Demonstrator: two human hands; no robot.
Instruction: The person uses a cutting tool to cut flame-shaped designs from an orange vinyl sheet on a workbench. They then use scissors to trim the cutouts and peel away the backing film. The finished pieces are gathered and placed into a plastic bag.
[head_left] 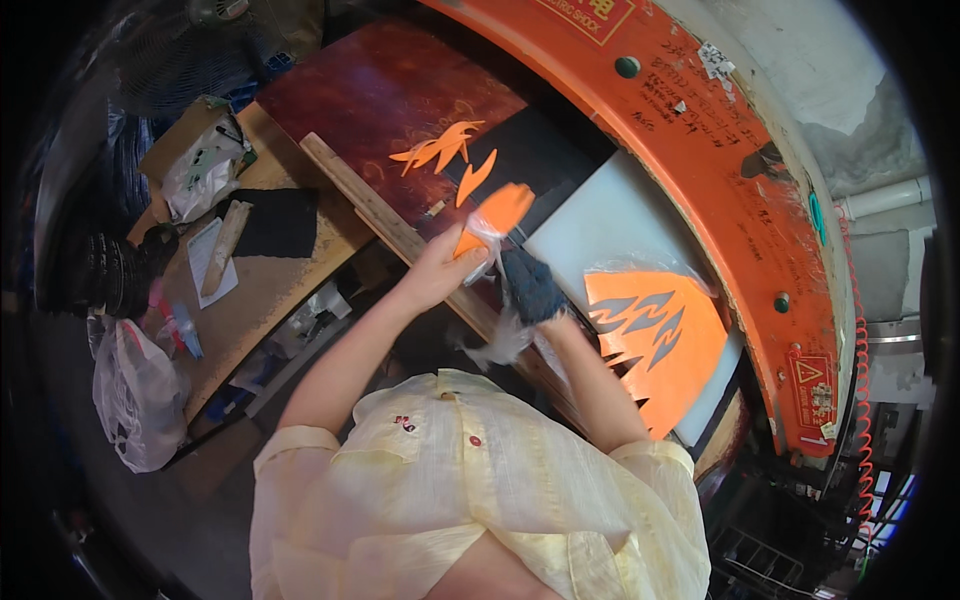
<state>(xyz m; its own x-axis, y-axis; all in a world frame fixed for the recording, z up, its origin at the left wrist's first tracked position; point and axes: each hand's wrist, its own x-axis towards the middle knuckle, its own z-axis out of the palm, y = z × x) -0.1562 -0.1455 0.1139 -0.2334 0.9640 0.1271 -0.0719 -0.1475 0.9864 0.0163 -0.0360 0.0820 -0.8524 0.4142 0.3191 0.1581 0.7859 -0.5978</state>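
My bare left hand [438, 268] is closed around a stack of orange cut-out pieces [506, 206], which point away from me. Clear plastic film [503, 342] wraps partly round the stack and trails below my right hand. That hand [532, 286], in a dark glove, is closed on the film just right of the stack; its fingertips are partly hidden. Beyond my hands, loose orange flame-shaped pieces [438, 148] lie on the dark red board. A smaller orange piece [476, 178] lies closer to the stack.
Right of me, an orange sheet [690, 350] with flame-shaped holes lies on a white board [590, 225]. A large orange machine beam [690, 120] arches over the far side. At left, a worktable [270, 295] bears a box [200, 165], dark cloth and a wooden strip; a plastic bag [135, 395] hangs beside it.
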